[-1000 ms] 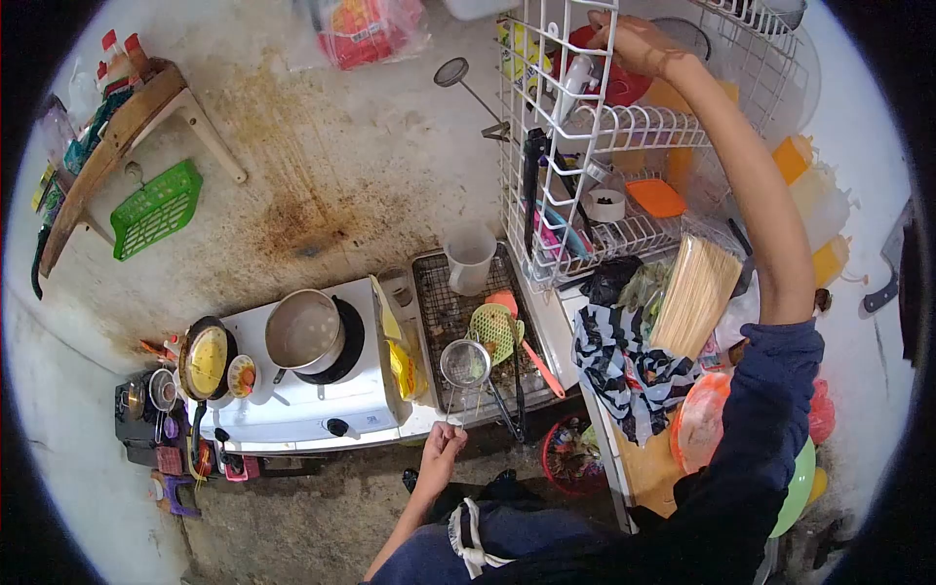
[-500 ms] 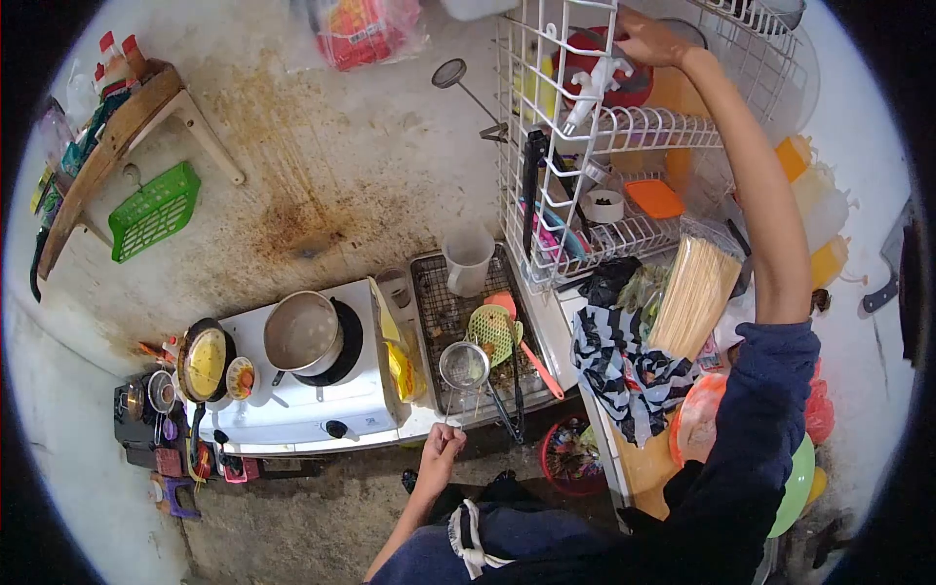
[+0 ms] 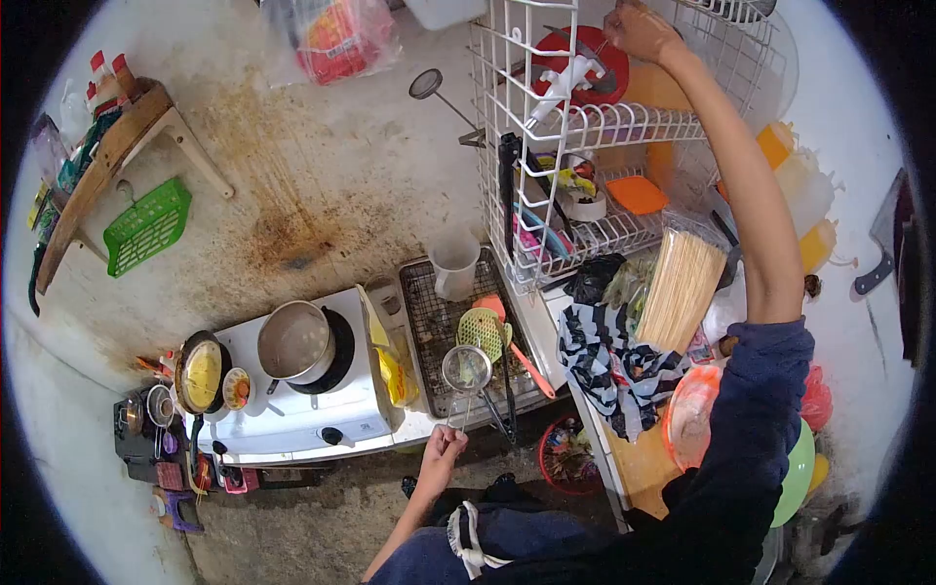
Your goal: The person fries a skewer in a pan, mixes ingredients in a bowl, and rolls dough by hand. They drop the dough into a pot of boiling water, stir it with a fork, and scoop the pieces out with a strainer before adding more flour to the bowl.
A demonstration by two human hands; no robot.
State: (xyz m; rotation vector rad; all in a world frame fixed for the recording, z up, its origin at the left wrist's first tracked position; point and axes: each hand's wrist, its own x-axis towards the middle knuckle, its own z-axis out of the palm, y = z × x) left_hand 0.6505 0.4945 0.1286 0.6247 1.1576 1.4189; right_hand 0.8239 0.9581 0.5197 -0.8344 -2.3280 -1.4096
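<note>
Left hand (image 3: 444, 447): closed narrow on thin sticks (image 3: 466, 414), nearer the body than the rack (image 3: 632, 110); fingertip pinch presumably steadies them. Right hand (image 3: 639, 31): fingers curled at the rack's upper tier, beside the bowl (image 3: 620, 66); contents cannot be told.

Thin stick (image 3: 449, 413): pale, pinched in left fingers (image 3: 445, 438), tilted up at near edge of worktop. Round strainer (image 3: 467, 369): metal mesh, dark handle, just beyond stick. Red bowl (image 3: 591, 43): round, in white rack, far right, near right fingers (image 3: 616, 23); dark tool across it.
</note>
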